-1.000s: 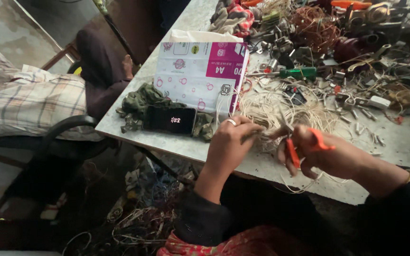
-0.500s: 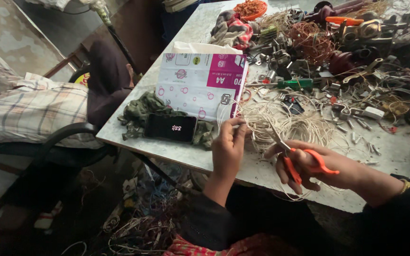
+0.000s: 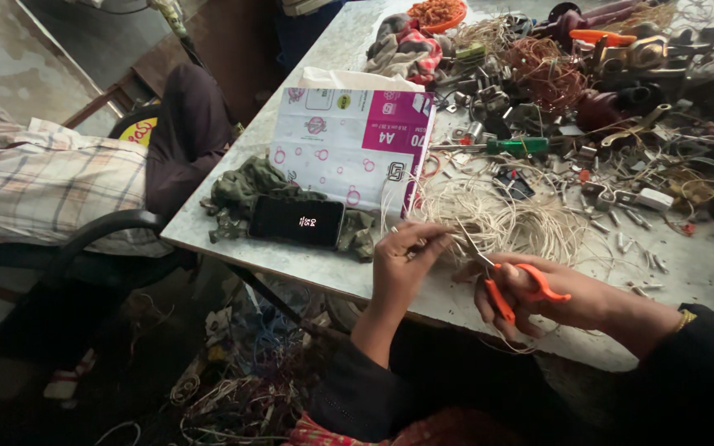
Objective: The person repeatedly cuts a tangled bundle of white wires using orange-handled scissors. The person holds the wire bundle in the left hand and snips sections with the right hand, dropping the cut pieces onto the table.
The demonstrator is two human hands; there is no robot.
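The left hand (image 3: 402, 256) pinches pale wire (image 3: 497, 219) at lower centre; the right hand (image 3: 530, 297) closes its grip on orange scissors (image 3: 514, 285) beside it; an orange bowl (image 3: 440, 15) of copper bits sits top centre on the counter (image 3: 687, 272).

The scissors (image 3: 506, 285) have bright orange handles and slim metal blades, lying tilted with the handles low toward the table's near edge and the blades pointing up and left into the wire. The wire (image 3: 497, 219) is a loose, tangled bundle of thin, cream-coloured strands (more a nest than a coil) spread flat on the grey tabletop just right of the white-and-pink paper packet, with a few strands drawn out toward the blades.
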